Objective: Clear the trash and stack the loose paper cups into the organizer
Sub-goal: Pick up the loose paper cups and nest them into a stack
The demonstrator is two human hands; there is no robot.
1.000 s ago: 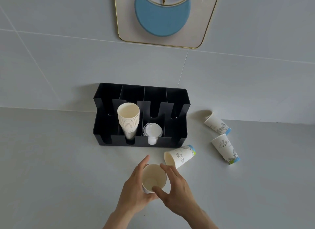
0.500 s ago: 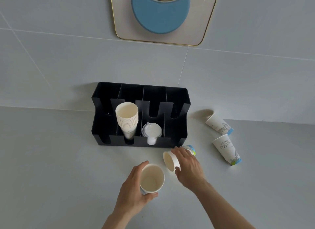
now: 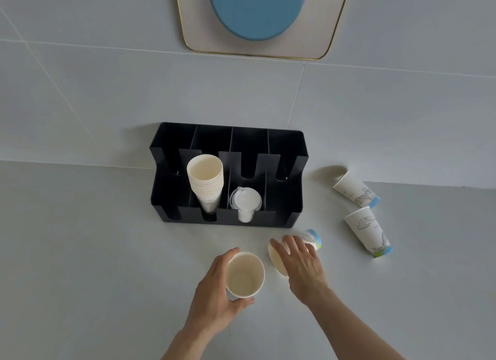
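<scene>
My left hand (image 3: 214, 292) grips an upright white paper cup (image 3: 244, 275) near the counter's front, its mouth facing up. Just to the right, my right hand (image 3: 300, 263) lies over a cup lying on its side (image 3: 311, 239), fingers wrapped around its body; only its blue base and part of its rim show. Behind them stands the black organizer (image 3: 284, 155) with a stack of cups (image 3: 205, 180) in its second slot and clear lids (image 3: 245, 200) in the third. Two more printed cups lie on their sides at the right, one (image 3: 355, 189) by the wall and one (image 3: 369, 231) nearer.
The grey counter meets a grey tiled wall right behind the organizer. A gold-framed panel with a blue disc (image 3: 257, 13) hangs on the wall above.
My right hand has left the upright cup, moved right and closed over the cup lying on its side. My left hand still holds the upright cup in the same spot.
</scene>
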